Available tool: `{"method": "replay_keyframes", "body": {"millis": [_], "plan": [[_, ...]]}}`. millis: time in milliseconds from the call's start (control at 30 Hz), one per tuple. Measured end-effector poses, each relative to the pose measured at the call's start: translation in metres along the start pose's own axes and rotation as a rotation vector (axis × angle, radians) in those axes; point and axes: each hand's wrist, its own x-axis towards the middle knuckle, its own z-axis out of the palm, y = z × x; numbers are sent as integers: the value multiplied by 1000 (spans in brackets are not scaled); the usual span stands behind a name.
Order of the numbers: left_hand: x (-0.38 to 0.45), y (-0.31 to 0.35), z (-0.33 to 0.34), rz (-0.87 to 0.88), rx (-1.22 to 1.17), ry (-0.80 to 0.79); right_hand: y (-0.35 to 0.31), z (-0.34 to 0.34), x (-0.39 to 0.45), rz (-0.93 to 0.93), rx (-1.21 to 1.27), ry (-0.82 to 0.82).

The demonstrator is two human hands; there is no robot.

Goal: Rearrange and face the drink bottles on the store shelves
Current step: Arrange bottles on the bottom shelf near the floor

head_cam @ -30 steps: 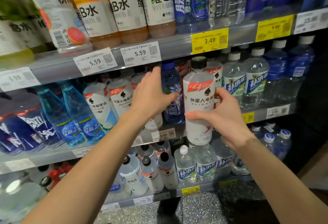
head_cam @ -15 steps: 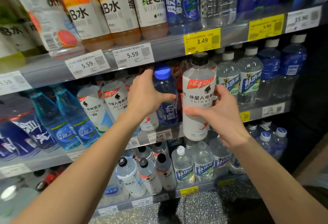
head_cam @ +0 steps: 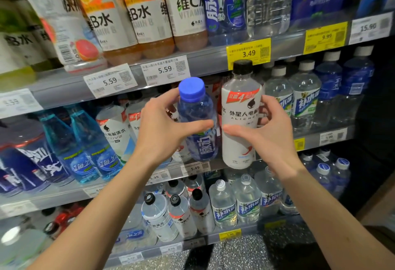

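Gripping clear blue-capped plastic bottle in left hand, right hand clasping white-sleeved black-capped bottle

A yellow price tag reading 3.49 hangs just above the right hand. Two white tags, both marked 5.59, sit above the left hand. Farther right of the right hand and higher are a yellow 9.99 tag and a white 15.90 tag. A white 5.49 tag lies just below, between both hands. Dark speckled floor shows well below them.
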Motion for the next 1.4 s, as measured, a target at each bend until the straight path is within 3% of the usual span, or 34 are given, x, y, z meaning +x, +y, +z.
{"method": "replay_keyframes", "body": {"millis": [200,733,1133,1400], "plan": [[-27,-2,-28,-94,-155,-48,-6,11,-4,-112,-68,9],[-64,-33,-48,-267,-208,28,18,64,4,-160,-49,22],[-68,-37,-57,-260,-206,43,39,93,6,-156,-177,5],[-66,-39,-57,-254,-208,63,42,103,6,-226,-340,133]]}}
